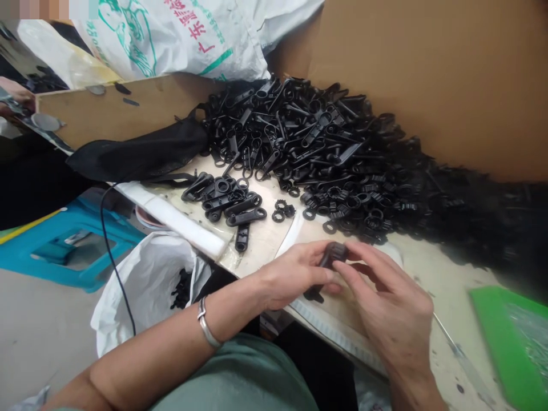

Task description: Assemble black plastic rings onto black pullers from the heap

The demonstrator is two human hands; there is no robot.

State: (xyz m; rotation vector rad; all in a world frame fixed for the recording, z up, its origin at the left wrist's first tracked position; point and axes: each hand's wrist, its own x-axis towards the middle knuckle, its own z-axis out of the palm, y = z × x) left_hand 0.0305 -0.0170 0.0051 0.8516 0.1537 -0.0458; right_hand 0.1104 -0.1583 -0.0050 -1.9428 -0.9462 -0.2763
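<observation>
Black plastic part: I have this dark, elongated part (329,260) up between my two hands, near the worktable's front edge.
Left hand: my left hand (295,274) grips its body, thumb and fingers closed around it.
Right hand: my right hand (387,294) pinches its upper end with thumb and fingertips.
Beyond my fingers: loose black rings (279,216) lie on the worktable (440,279), and the ring pile (368,200) crowds the space ahead.
Left of the rings: a small group of black plastic arms (233,201), one reaching toward the front edge.
Back: the big heap of black arms (291,131) runs up to the cardboard (419,74); a printed white sack (171,34) sits behind, black cloth (145,151) to the left.
Open room: bare tabletop lies between my right hand and the green tray (492,325), broken by a thin-shafted tool (460,354).
Below the edge: a white bag (132,285) gapes open at left with black pieces inside, near the blue stool (85,274).
Far left: another person's hand (19,94).
</observation>
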